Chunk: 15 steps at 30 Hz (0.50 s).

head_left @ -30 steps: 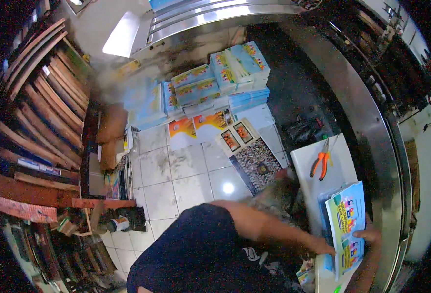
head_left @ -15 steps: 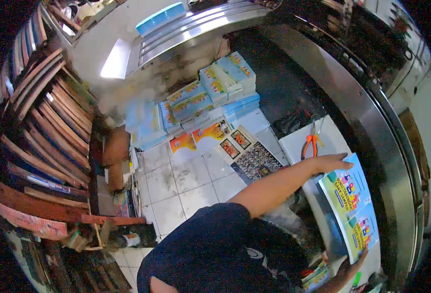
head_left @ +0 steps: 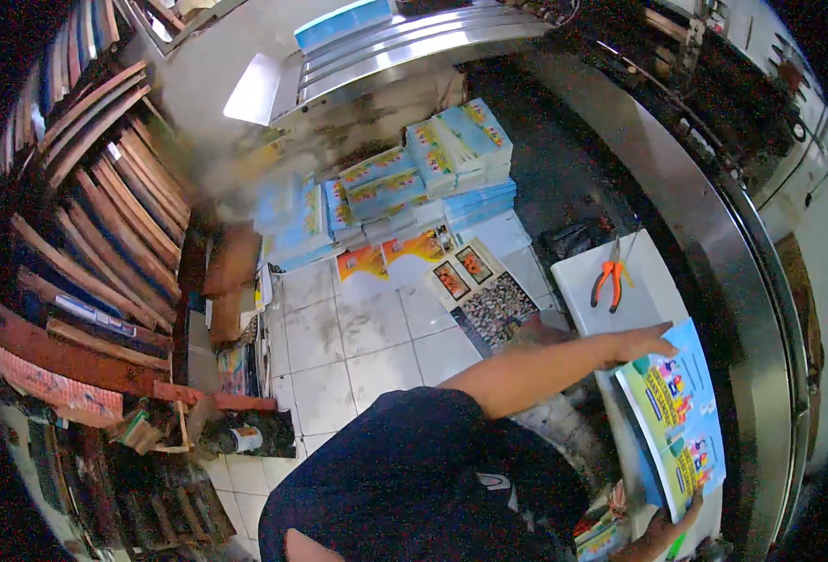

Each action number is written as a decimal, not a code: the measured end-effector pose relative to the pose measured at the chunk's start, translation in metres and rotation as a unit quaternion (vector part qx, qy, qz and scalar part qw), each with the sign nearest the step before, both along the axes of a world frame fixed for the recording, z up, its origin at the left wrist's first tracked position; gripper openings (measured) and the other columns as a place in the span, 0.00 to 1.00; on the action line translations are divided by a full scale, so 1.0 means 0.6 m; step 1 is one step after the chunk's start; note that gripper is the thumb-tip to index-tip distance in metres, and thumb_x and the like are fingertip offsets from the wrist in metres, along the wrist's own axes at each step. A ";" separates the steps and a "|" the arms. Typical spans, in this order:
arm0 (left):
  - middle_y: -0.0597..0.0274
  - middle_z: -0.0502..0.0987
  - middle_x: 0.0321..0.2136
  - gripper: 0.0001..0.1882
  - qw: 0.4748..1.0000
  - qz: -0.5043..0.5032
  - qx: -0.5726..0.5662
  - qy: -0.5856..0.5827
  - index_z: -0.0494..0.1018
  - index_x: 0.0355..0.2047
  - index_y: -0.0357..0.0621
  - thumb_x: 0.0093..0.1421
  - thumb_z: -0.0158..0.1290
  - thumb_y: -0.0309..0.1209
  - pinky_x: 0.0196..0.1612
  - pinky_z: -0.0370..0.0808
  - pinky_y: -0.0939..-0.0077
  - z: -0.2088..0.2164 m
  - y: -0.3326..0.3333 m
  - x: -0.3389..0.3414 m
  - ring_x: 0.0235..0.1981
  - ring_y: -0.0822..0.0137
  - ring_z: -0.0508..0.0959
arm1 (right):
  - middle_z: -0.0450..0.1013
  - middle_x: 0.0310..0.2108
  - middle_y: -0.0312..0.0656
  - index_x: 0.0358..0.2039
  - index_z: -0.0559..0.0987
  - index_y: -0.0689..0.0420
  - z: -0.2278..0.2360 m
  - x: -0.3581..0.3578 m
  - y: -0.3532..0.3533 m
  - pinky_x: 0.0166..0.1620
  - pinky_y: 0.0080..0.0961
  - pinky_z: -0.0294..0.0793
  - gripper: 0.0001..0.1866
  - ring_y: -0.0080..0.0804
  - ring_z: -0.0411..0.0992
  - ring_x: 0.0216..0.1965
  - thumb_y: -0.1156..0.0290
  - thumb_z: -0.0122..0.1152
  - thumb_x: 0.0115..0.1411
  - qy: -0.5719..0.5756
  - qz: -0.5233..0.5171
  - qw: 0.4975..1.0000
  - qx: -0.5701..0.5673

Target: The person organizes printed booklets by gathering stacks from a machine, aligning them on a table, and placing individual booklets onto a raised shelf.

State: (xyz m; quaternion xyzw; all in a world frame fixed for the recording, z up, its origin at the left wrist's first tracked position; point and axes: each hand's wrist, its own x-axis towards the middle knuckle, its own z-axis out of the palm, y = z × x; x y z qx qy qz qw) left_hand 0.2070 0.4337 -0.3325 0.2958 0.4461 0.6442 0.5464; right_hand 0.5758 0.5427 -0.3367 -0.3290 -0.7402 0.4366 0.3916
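Left grip (head_left: 641,347) and right grip (head_left: 669,526) pinching printed sheets (head_left: 671,403), white surface (head_left: 578,298), orange-handled pliers (head_left: 607,283), tiled floor (head_left: 376,351), paper stacks (head_left: 461,140)

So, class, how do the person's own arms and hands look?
A dark T-shirt with a pale marking has a short left sleeve, leaving that forearm bare; neither the left hand nor the right hand shows a glove.

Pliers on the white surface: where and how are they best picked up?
Probably around both orange handles, coming from the side nearer the printed stack: the pliers lie with their handles splayed that way and their metal tips pointing away.
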 end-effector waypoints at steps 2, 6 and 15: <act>0.40 0.58 0.62 0.52 0.998 0.012 -0.014 0.060 0.40 0.66 0.29 0.54 0.55 0.48 0.62 0.58 0.67 -0.035 0.012 0.006 0.61 0.53 0.62 | 0.66 0.53 0.53 0.58 0.65 0.67 0.004 -0.007 -0.017 0.59 0.38 0.62 0.29 0.44 0.65 0.55 0.80 0.58 0.55 0.021 -0.007 0.999 -0.033; 0.38 0.52 0.64 0.53 0.997 0.015 -0.015 0.076 0.39 0.66 0.29 0.55 0.53 0.52 0.65 0.51 0.67 -0.054 0.021 0.009 0.66 0.51 0.54 | 0.64 0.56 0.52 0.59 0.64 0.64 0.012 0.002 -0.033 0.60 0.37 0.61 0.30 0.44 0.63 0.56 0.81 0.54 0.54 -0.063 0.003 0.995 0.075; 0.53 0.45 0.68 0.35 0.971 -0.010 -0.050 0.232 0.49 0.66 0.37 0.69 0.31 0.52 0.69 0.40 0.67 -0.081 0.056 -0.033 0.69 0.61 0.44 | 0.60 0.61 0.49 0.64 0.57 0.61 -0.011 0.073 0.113 0.63 0.33 0.58 0.32 0.40 0.59 0.62 0.58 0.49 0.65 -0.006 -0.029 0.968 -0.250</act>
